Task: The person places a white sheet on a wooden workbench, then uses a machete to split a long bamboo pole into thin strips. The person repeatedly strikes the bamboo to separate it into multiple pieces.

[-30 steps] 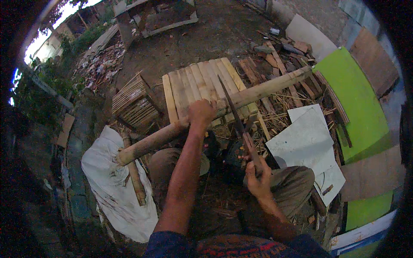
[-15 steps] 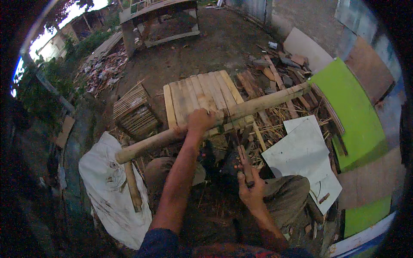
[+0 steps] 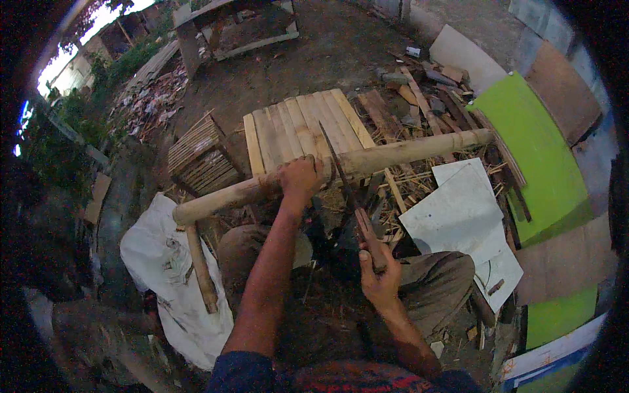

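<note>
A long round wooden pole [image 3: 413, 152] lies crosswise in front of me, over the near edge of a low slatted wooden stand [image 3: 304, 124]. My left hand [image 3: 301, 178] grips the pole near its middle from above. In my right hand [image 3: 381, 278] is a hand tool with a wooden handle [image 3: 370, 237] and a long, narrow dark blade [image 3: 339, 164]. The blade crosses the pole just right of my left hand, its tip pointing up and away over the slats. Whether the edge has teeth is too blurred to tell. My bent knees are on either side below the pole.
A white sack [image 3: 164, 262] and a shorter stick [image 3: 200, 268] lie under the pole's left end. Beyond is a slatted crate [image 3: 203, 150]. White sheets [image 3: 458, 209], a green panel [image 3: 531, 150] and wood scraps [image 3: 419, 108] lie rightward. A wooden table frame [image 3: 259, 46] stands far back.
The blade has come up and forward, so more of it shows past the pole. My right hand has risen slightly with it. My left hand stays on the pole, which sits slightly differently in view.
</note>
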`<action>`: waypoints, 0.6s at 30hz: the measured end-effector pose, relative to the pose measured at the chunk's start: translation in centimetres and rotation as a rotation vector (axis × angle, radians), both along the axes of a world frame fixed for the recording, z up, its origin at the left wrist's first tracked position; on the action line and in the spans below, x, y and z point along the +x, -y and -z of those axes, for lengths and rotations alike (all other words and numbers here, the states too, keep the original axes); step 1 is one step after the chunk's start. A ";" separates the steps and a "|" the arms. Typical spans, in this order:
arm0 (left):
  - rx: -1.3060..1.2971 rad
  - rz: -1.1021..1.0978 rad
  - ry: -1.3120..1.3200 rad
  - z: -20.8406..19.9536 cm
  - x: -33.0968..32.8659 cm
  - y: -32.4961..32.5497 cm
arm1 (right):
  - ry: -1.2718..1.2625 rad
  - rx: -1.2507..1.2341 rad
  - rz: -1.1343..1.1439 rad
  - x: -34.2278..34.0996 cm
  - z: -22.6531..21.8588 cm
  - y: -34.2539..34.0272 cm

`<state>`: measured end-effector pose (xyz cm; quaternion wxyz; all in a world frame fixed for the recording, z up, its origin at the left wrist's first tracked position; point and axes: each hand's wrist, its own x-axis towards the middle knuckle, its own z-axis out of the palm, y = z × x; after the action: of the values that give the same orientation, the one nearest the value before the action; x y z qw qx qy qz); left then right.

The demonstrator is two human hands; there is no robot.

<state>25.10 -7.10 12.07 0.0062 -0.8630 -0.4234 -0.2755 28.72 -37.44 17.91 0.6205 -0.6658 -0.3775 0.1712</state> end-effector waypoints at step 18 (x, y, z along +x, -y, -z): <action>-0.231 -0.080 -0.090 -2.7 1.3 0.3 | 0.016 -0.046 0.082 -0.9 1.4 -2.1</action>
<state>26.36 -7.36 14.75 -0.0632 -0.8520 -0.4855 -0.1854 27.83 -35.29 16.52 0.6084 -0.6960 -0.3509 0.1491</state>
